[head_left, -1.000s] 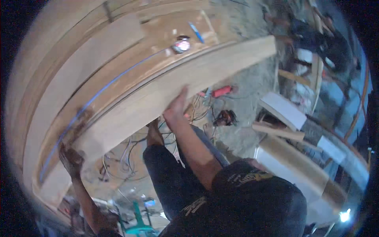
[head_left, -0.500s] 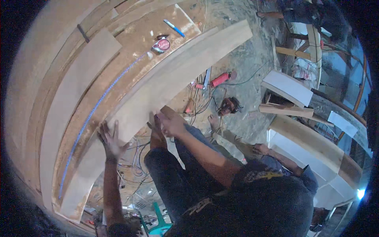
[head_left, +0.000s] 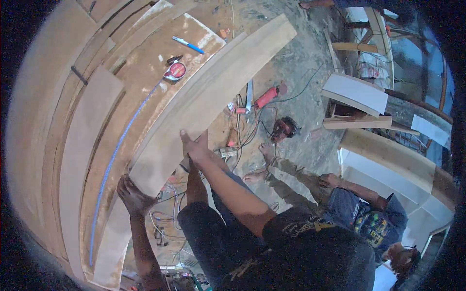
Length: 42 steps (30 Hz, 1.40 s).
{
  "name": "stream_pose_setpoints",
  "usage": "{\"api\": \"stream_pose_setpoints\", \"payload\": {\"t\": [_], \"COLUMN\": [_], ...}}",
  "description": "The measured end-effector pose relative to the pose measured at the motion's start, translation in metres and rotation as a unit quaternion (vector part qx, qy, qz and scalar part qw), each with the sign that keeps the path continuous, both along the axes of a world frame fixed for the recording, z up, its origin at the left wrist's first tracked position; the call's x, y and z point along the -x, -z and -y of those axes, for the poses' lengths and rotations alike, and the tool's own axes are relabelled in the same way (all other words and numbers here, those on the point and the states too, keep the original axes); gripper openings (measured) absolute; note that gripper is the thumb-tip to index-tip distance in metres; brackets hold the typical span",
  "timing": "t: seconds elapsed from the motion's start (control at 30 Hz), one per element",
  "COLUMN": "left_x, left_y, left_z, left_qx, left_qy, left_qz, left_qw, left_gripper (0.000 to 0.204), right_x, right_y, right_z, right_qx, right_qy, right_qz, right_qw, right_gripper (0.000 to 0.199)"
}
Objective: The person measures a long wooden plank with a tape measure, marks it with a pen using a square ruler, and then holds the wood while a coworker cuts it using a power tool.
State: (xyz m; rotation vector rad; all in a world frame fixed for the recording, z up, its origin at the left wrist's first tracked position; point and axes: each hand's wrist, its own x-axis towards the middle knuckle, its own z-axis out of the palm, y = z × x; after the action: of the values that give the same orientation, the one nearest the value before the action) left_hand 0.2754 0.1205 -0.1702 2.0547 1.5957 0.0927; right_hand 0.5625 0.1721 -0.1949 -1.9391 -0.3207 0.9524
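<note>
A long pale wooden board (head_left: pixel 228 80) lies slanted in front of me, over another pale board (head_left: pixel 114 247) whose near end shows at the lower left. My left hand (head_left: pixel 135 196) holds the upper board by its near end corner, thumb and fingers closed around it. My right hand (head_left: pixel 196 145) clasps its right edge, thumb on the top face and the other fingers partly hidden below. Left of the boards, a tape measure (head_left: pixel 177 71) with a red-and-white case lies with its blue blade (head_left: pixel 121 138) pulled out. A blue-and-white pen (head_left: pixel 188 44) rests beyond it.
Another board (head_left: pixel 90 126) lies farther left on the brown work surface. On the floor are a red power tool (head_left: pixel 267 97), a dark motor-like tool (head_left: pixel 285 128) and tangled cords. A co-worker (head_left: pixel 369 208) sits at the right beside a white-lined wooden cabinet (head_left: pixel 383 169).
My left hand has gone from spread on the board to gripping its end. My right hand's thumb now lies on top of the board. The view has shifted, showing more of the co-worker.
</note>
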Motion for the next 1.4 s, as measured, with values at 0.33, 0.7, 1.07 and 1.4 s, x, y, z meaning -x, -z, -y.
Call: {"api": "stream_pose_setpoints", "payload": {"t": [0.33, 0.7, 1.07, 1.4], "left_x": [-0.001, 0.015, -0.005, 0.004], "left_y": [0.003, 0.009, 0.004, 0.02], "left_z": [-0.006, -0.008, -0.016, -0.008], "left_qx": [-0.034, 0.0, -0.018, -0.05], "left_qy": [0.024, 0.009, 0.031, 0.044], "left_qz": [-0.053, -0.072, -0.133, -0.112], "left_qw": [0.998, 0.997, 0.99, 0.992], "left_gripper": [0.128, 0.133, 0.138, 0.137], "right_x": [-0.006, 0.006, -0.114, -0.112], "right_y": [0.023, 0.018, 0.002, -0.001], "right_z": [-0.002, -0.005, -0.118, -0.182], "right_qx": [-0.038, 0.038, 0.138, 0.325], "right_qy": [-0.078, -0.089, 0.034, -0.002], "right_qz": [0.016, 0.085, 0.46, 0.475], "right_qw": [0.996, 0.992, 0.877, 0.818], "right_gripper": [0.056, 0.057, 0.123, 0.117]}}
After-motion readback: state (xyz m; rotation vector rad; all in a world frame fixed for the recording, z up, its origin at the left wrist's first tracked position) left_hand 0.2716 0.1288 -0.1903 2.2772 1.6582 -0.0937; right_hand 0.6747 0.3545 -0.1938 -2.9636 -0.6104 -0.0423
